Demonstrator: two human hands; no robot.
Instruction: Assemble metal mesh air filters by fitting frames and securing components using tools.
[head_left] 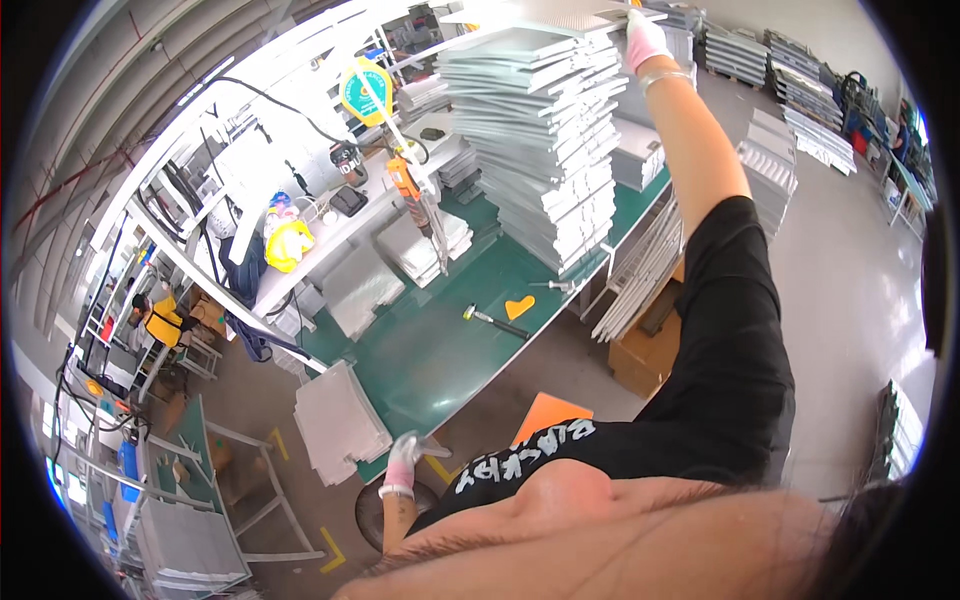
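My right arm stretches up and away to the far right, where my gloved right hand (pixel 646 42) is at the edge of the topmost flat panel (pixel 540 14). Its fingers seem closed over that edge, though they are partly cut off by the frame. Under it rises a tall, uneven stack of white-grey panels (pixel 540 140) on the green-topped workbench (pixel 420 345). Low at the bench's near left corner is my gloved left hand (pixel 405 460), fingers apart and apparently holding nothing. Just left of it lies a short pile of flat grey panels (pixel 340 420).
A hammer (pixel 495 321) and a yellow scraper-like piece (pixel 520 306) lie near the bench's front edge. An orange power screwdriver (pixel 408 185) hangs over the bench. Cardboard boxes (pixel 645 355) stand beneath its right end. More panel stacks (pixel 815 100) stand on the floor at far right.
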